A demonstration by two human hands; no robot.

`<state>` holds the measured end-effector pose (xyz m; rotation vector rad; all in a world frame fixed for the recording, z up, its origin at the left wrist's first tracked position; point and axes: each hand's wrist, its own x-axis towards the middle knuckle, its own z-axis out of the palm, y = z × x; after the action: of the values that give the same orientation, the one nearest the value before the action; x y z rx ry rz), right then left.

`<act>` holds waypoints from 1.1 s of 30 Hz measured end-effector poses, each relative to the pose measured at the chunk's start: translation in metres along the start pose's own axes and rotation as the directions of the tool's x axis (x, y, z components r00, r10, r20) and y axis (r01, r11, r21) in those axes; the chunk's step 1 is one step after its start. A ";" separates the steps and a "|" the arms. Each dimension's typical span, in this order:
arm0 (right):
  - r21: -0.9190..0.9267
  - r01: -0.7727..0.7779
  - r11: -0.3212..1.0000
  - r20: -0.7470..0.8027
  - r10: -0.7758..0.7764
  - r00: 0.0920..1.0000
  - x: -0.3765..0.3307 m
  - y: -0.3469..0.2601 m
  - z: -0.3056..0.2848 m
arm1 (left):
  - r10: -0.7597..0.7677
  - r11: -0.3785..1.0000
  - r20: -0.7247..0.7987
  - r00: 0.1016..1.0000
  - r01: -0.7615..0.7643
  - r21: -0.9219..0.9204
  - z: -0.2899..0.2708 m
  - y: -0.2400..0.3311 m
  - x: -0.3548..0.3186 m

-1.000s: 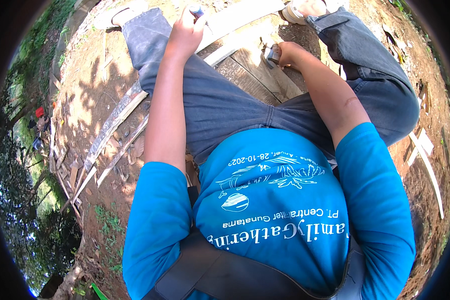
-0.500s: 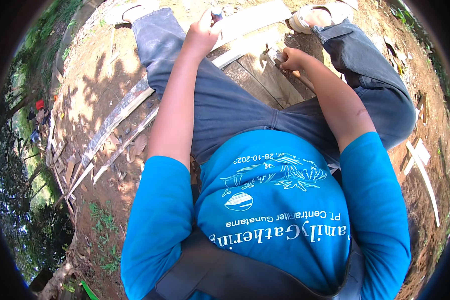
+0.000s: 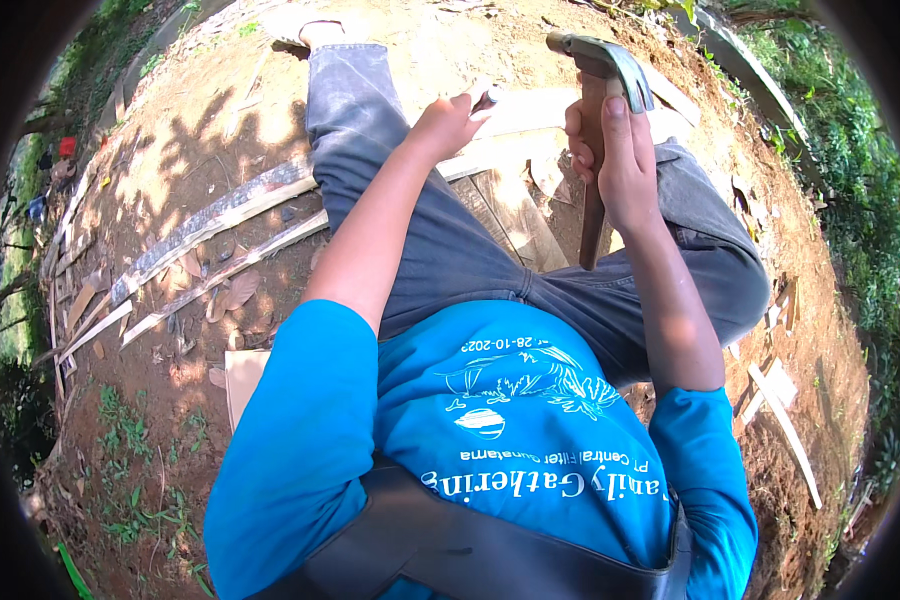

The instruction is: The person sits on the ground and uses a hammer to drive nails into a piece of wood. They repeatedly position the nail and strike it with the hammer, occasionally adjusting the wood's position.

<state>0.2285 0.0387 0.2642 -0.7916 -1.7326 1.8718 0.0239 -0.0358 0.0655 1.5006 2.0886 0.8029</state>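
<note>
My right hand (image 3: 625, 165) is raised above my bent right leg and grips a claw hammer (image 3: 592, 190) by its wooden handle. The metal head is uppermost, and the handle hangs down toward my lap. My left hand (image 3: 444, 128) is closed around a short, dark-handled tool with a pale round end (image 3: 489, 97); its lower part is hidden, so I cannot tell its exact kind. This fist rests over a pale sunlit board (image 3: 530, 110) lying across the ground between my legs.
Weathered boards (image 3: 505, 205) lie in front of my lap. Long rough wood strips (image 3: 220, 222) stretch out to the left over dirt and dry leaves. Thin offcuts (image 3: 785, 430) are on the right. Green plants (image 3: 850, 180) border the ground.
My right hand has lifted the hammer from low over the boards to a raised, upright hold. The left hand, still closed on the tool, appears farther right and lower as the view shifts.
</note>
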 end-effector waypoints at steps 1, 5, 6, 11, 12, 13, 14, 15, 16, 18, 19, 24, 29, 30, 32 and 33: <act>-0.027 0.049 0.998 -0.032 -0.050 0.998 -0.005 -0.006 0.010 | -0.029 0.999 0.001 1.000 0.029 -0.021 -0.004 0.006 -0.003; -0.411 -0.114 0.905 -0.095 0.082 0.992 0.010 0.068 0.013 | -0.012 0.991 0.056 0.998 0.019 -0.134 -0.013 0.020 -0.003; -0.570 -0.300 0.765 -0.130 0.276 0.952 0.019 0.075 0.011 | 0.007 0.986 0.076 0.997 0.006 -0.164 -0.013 0.020 -0.002; -0.132 0.086 0.987 -0.165 -0.108 0.980 0.013 -0.005 0.029 | -0.030 0.983 0.052 0.998 0.039 -0.180 -0.006 0.005 -0.005; -0.129 0.086 0.988 -0.139 -0.104 0.985 0.010 -0.019 0.029 | -0.010 0.980 0.039 0.999 0.018 -0.200 -0.006 0.007 -0.004; -0.143 0.130 0.981 -0.153 -0.152 0.977 0.010 -0.016 0.032 | 0.013 0.976 0.018 1.000 -0.009 -0.218 -0.009 0.010 0.000; -0.158 0.175 0.972 -0.163 -0.201 0.966 0.010 -0.005 0.035 | 0.011 0.977 -0.001 1.000 -0.010 -0.211 -0.010 0.011 0.003; -0.404 0.225 0.887 -0.142 -0.304 0.942 0.018 0.034 0.029 | 0.009 0.979 -0.013 1.000 -0.011 -0.201 -0.007 0.012 0.003; -0.660 0.002 0.751 -0.089 -0.081 0.993 0.023 0.061 0.021 | 0.002 0.981 -0.022 1.000 -0.006 -0.193 -0.003 0.011 0.001; -0.754 -0.118 0.646 -0.016 0.161 0.987 0.026 0.054 0.021 | 0.054 0.989 -0.002 0.999 -0.054 -0.140 -0.004 0.005 -0.001; -0.665 -0.104 0.739 -0.019 0.123 0.992 0.030 0.042 0.029 | 0.067 0.992 -0.009 0.998 -0.067 -0.105 -0.010 -0.004 0.001; -0.067 0.247 0.967 -0.047 -0.251 0.967 0.016 -0.031 0.045 | 0.064 0.972 -0.064 0.996 -0.077 -0.221 -0.007 0.001 0.000; -0.685 -0.164 0.710 -0.093 0.138 0.986 0.040 0.057 0.018 | 0.118 0.956 -0.033 0.992 -0.122 -0.266 -0.009 0.016 0.000; -0.665 -0.217 0.715 -0.123 0.182 0.976 0.039 0.053 0.013 | 0.036 0.973 0.044 0.998 -0.025 -0.231 -0.010 0.018 -0.004; -0.394 -0.108 0.913 -0.128 0.062 0.990 0.033 0.010 0.027 | 0.021 0.973 -0.051 0.998 -0.033 -0.230 -0.002 -0.006 -0.008; -0.248 0.017 0.969 -0.145 -0.054 0.988 0.028 -0.006 0.028 | 0.006 0.974 -0.009 1.000 -0.008 -0.225 0.001 -0.001 -0.012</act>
<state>0.1889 0.0384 0.2685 -0.9616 -1.8905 1.5487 0.0277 -0.0473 0.0639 1.3844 1.9251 1.0134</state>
